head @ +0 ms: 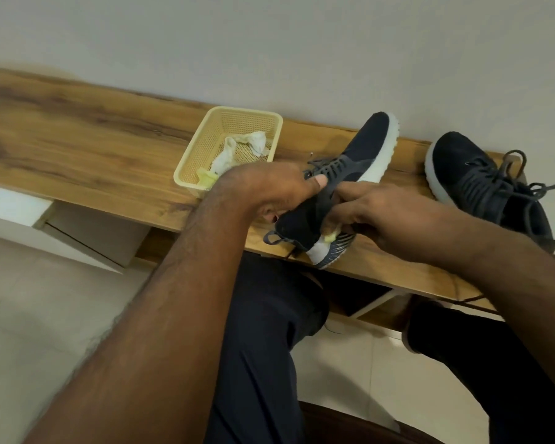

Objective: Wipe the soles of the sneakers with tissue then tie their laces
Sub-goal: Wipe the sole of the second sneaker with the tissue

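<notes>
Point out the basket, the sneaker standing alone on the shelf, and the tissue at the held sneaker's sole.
basket (186,161): head view, left wall.
lone sneaker (455,161): head view, dark toe.
tissue (332,236): head view, wad under right hand's fingers.

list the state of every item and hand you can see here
held sneaker: tipped on its side, laces untied
second sneaker: upright on the shelf, laces loose
left hand: grips the held sneaker
right hand: presses a tissue to the sole
basket: holds crumpled tissues
</notes>
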